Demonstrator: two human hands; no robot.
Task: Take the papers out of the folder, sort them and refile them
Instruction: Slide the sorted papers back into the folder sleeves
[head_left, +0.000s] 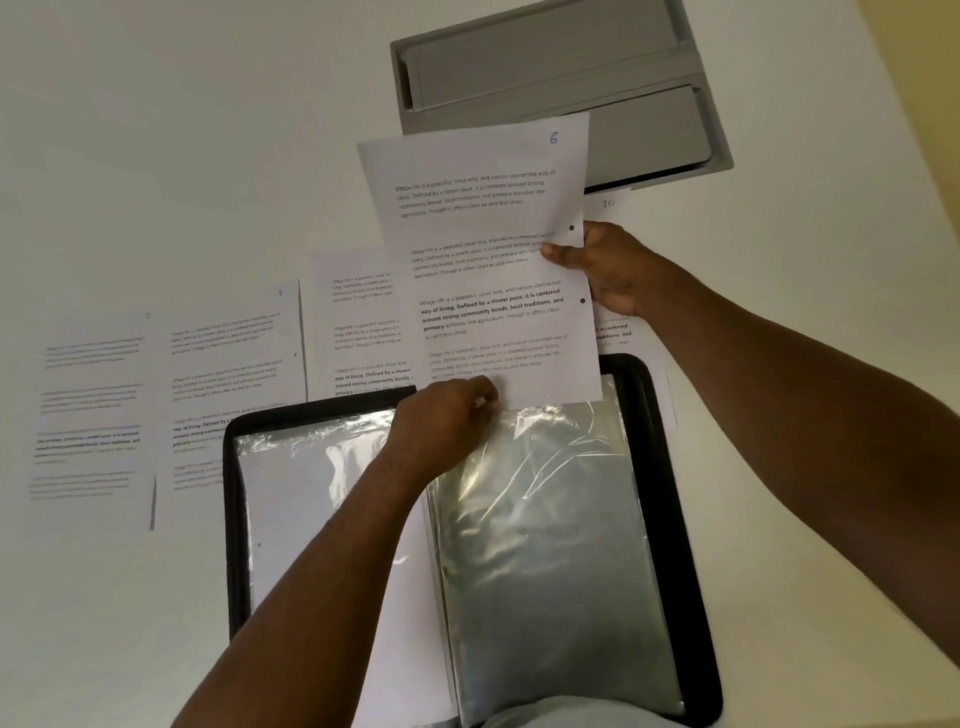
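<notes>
A black folder (670, 467) lies open on the white table, its clear plastic sleeves (545, 519) showing. A printed sheet marked 6 (483, 218) is held above the folder's top edge. My right hand (608, 265) pinches that sheet at its punched right edge. At the sheet's bottom edge, my left hand (447, 421) pinches the top of the right-hand sleeve. Three more printed sheets lie in a row on the table to the left: one far left (93, 405), one marked 8 (234, 343), one partly under the held sheet (358, 322). Another sheet (618, 332) shows beneath my right hand.
A grey recessed panel with flaps (561, 67) is set into the table beyond the papers. The table's right edge (878, 67) runs along a yellowish floor at the top right corner.
</notes>
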